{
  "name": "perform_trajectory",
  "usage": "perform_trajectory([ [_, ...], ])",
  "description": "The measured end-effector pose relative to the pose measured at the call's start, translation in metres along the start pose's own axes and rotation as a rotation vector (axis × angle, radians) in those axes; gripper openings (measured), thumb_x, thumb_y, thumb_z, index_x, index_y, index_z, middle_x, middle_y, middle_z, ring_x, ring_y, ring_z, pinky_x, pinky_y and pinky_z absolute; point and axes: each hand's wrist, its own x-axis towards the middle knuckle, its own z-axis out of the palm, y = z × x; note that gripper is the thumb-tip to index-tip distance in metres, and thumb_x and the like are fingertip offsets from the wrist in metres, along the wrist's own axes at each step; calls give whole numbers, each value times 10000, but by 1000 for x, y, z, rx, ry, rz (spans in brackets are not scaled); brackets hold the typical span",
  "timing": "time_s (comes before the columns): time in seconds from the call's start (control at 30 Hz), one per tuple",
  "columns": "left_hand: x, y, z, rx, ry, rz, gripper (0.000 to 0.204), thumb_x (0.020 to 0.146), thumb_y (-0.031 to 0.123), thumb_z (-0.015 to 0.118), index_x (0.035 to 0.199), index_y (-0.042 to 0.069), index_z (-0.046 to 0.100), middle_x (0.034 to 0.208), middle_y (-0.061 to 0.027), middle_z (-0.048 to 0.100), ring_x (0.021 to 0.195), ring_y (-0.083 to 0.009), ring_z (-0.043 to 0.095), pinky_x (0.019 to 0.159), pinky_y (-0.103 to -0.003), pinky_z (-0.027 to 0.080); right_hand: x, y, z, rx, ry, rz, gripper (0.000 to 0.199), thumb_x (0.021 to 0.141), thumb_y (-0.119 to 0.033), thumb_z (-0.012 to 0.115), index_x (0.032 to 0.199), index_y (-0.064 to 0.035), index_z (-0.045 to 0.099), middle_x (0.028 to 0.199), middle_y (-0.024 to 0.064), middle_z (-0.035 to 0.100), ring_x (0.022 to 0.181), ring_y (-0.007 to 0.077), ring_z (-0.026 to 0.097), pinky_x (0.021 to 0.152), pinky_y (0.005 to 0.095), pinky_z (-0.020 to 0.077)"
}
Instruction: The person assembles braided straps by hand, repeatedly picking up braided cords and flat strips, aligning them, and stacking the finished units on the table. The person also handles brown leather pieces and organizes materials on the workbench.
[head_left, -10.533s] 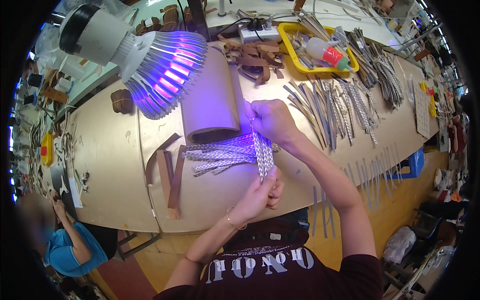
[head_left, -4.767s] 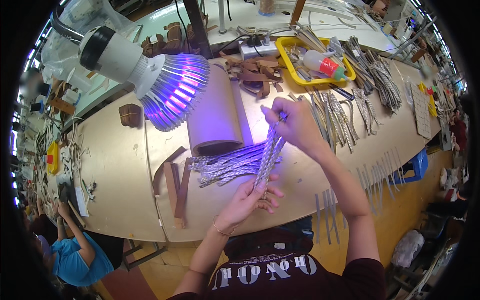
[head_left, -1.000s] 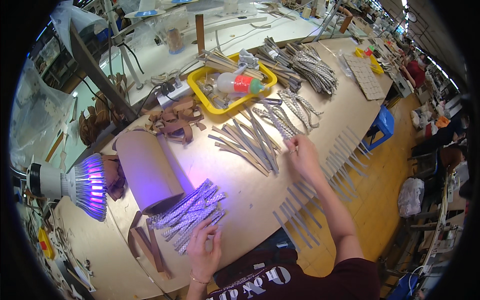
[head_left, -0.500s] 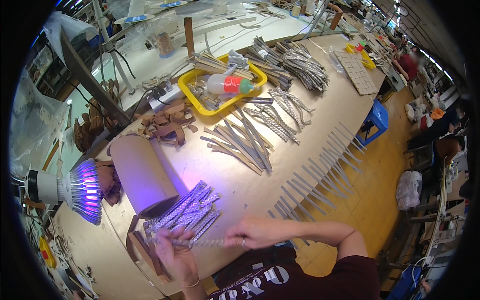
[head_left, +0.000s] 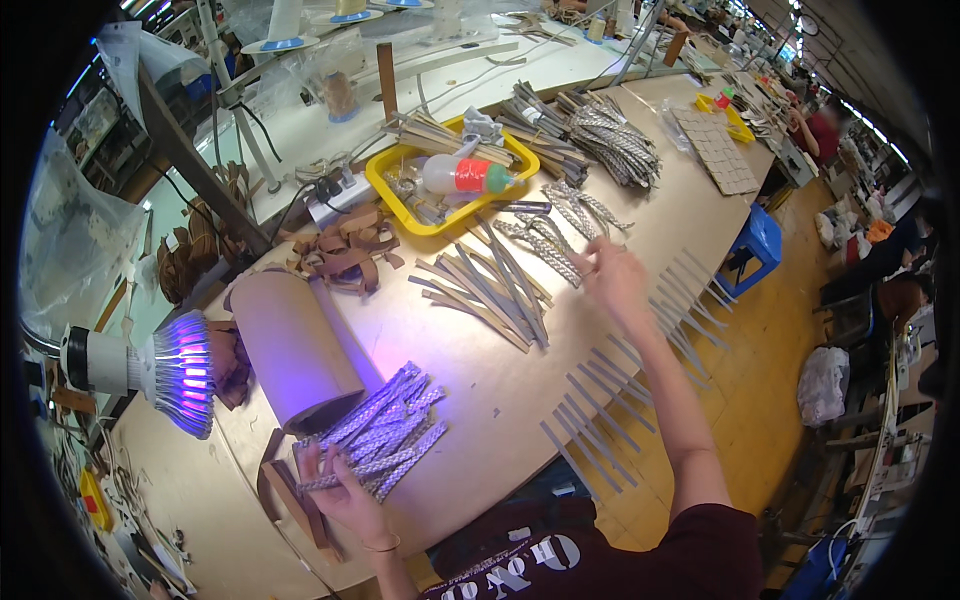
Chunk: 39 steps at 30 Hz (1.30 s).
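Crowded work areas surround a tan-topped counter (head_left: 480, 390), with yellow flooring beyond its right edge. Purple light from a finned lamp (head_left: 183, 375) falls on a brown cylinder (head_left: 300, 350) lying on its side and on a pile of silvery braided strips (head_left: 400, 415) by its near end. Of the two hands, the left hand (head_left: 342, 492) has its fingers parted around the left end of one braid (head_left: 385, 465) at the pile; I cannot tell whether it pinches it. The right hand (head_left: 600, 265) has its fingers curled at the loose braids (head_left: 540, 245) farther right; its grip is unclear. Flat narrow strips (head_left: 490, 295) lie between, near a yellow tray (head_left: 425, 227) holding a bottle (head_left: 460, 175).
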Motion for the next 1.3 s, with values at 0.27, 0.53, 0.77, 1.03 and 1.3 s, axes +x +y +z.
perform_trajectory([
  [0.27, 3, 6, 3, 778, 447, 460, 793, 875, 89, 686, 1508, -2, 217, 1491, -223, 330, 1385, -349, 329, 1131, -458, 292, 37, 75, 31, -18, 131, 116, 353, 865, -369, 708, 897, -24, 642, 784, 164, 681, 778, 336, 672, 722, 451, 507],
  [0.53, -8, 44, 1, 310, -367, 411, 613, 958, 130, 558, 1479, -22, 273, 1418, -202, 453, 1305, -344, 457, 1111, -447, 338, -29, 4, -14, 540, 98, -222, 164, 859, -153, 722, 828, -22, 629, 672, 101, 639, 592, 219, 617, 561, 333, 484],
  [0.77, -3, 67, 54, -704, -583, -494, 575, 1024, 259, 495, 1485, 0, 270, 1435, -187, 447, 1291, -299, 498, 1075, -440, 427, -120, -80, 13, 186, 129, -1388, 158, 721, -68, 728, 833, -69, 617, 776, 25, 636, 608, 162, 602, 536, 294, 438],
  [1.03, 14, 74, 31, -623, -591, -464, 397, 1053, 200, 425, 1393, -3, 407, 1113, -133, 642, 982, -185, 650, 840, -309, 543, -139, -113, 26, 628, -276, -1196, 233, 863, -222, 711, 979, -36, 633, 925, 89, 650, 818, 188, 630, 692, 307, 487],
  [1.3, 2, 71, 39, -492, -797, -501, 329, 1081, 284, 335, 1176, 36, 530, 789, -37, 585, 586, -59, 512, 527, -182, 388, -111, -162, 29, 1000, -858, -428, 259, 956, -213, 634, 1063, 23, 641, 901, 70, 666, 825, 117, 609, 718, 296, 505],
])
